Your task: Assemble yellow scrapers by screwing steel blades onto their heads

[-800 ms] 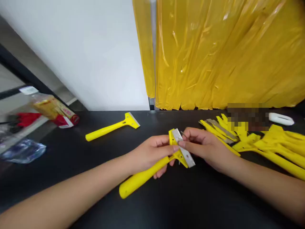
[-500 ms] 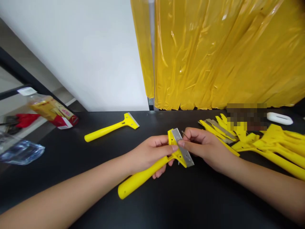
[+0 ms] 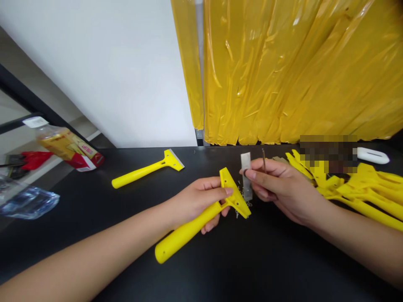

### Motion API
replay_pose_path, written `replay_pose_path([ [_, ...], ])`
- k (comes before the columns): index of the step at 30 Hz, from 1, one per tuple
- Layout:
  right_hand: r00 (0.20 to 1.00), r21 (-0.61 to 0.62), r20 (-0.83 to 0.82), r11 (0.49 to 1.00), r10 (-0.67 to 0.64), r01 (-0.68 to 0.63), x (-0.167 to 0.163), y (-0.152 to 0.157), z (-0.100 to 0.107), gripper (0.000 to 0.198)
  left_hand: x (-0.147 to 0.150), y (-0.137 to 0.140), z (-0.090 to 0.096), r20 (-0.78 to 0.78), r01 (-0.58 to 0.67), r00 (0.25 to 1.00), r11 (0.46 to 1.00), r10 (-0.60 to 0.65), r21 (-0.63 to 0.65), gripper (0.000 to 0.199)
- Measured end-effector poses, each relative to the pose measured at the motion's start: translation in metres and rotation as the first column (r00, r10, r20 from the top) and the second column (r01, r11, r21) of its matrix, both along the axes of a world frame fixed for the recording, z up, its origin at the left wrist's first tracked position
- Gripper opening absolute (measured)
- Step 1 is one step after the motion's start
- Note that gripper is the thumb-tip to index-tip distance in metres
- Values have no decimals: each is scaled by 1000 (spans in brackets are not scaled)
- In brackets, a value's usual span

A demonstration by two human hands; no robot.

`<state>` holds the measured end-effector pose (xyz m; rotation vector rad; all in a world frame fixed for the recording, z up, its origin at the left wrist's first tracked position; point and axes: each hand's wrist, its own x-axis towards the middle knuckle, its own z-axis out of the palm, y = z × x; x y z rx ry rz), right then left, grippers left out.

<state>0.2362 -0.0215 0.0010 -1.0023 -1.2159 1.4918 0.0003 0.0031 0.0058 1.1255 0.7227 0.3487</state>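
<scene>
My left hand is closed round the neck of a yellow scraper, its thumb pressed on the flat head. Two small holes show in that head, and no blade lies on it. Between thumb and fingers, my right hand pinches a flat grey metal blade, held upright and apart from the scraper head. A thin dark rod sticks up from the same fingers; its lower end is hidden. Small screws and nuts lie on the black table behind the scraper head.
Another yellow scraper, fitted with a blade, lies at the back left. Yellow scraper parts are heaped on the right, near a white case. A drink bottle and clear plastic wrap are on the left. Yellow plastic film hangs behind.
My right hand has lifted the blade off the scraper head and moved right and slightly up with it. Small screws and nuts are now uncovered. My left hand has barely moved.
</scene>
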Motion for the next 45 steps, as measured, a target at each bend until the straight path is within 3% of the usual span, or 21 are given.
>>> replay_pose_path([
  [3,1000,60,14,998,-8,7,4,0,4,33,0,1,0,10,-11,1000,1000,11,-5,24],
  [6,991,93,130,995,23,-36,5,-1,5,44,0,1,0,13,0,1000,1000,0,-8,23],
  [11,920,146,389,982,54,-119,1,-4,2,43,-1,-1,-1,15,30,999,999,-30,16,27],
  [16,867,222,498,965,11,-140,-2,-6,0,44,-3,-3,-5,-23,47,999,998,-47,36,32],
  [22,846,207,533,966,20,-154,-6,-12,2,46,-2,-8,0,-116,85,990,993,-74,87,36],
  [29,891,154,452,979,51,-135,-13,-18,4,48,2,-15,11,-202,86,978,987,-57,138,42],
  [40,919,130,387,983,69,-128,-16,-22,5,51,3,-18,11,-188,85,980,989,-61,121,36],
  [45,909,173,416,981,3,-82,-18,-24,3,52,4,-19,12,-177,76,983,990,-54,120,38],
])
